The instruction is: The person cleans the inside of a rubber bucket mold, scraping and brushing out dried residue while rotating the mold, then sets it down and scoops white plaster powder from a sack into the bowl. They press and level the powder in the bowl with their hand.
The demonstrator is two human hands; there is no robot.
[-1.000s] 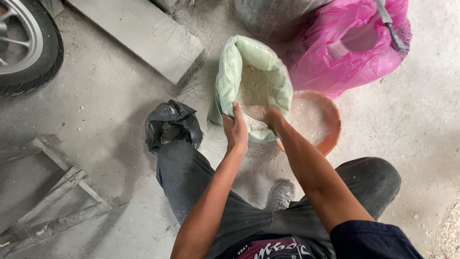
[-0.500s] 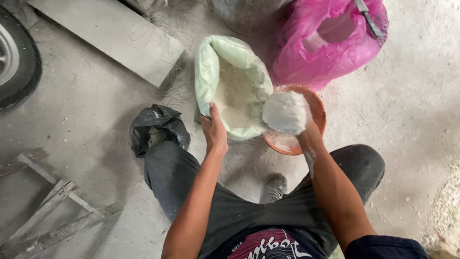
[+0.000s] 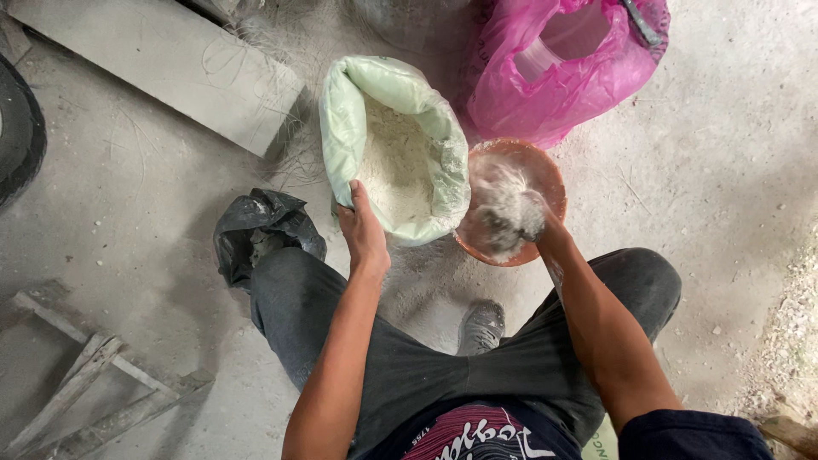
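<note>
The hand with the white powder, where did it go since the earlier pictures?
The right hand came out of the pale green sack with a heap of white powder and moved right, over the orange bowl, where powder now spills off it in a blur. The left hand kept gripping the sack's rim. Sack, bowl and pink bag stayed put.

We saw soft, even daylight, faint shadows, and motion blur on the right hand [image 3: 511, 217] only.

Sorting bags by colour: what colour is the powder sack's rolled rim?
Pale green rolled rim, head view.
</note>
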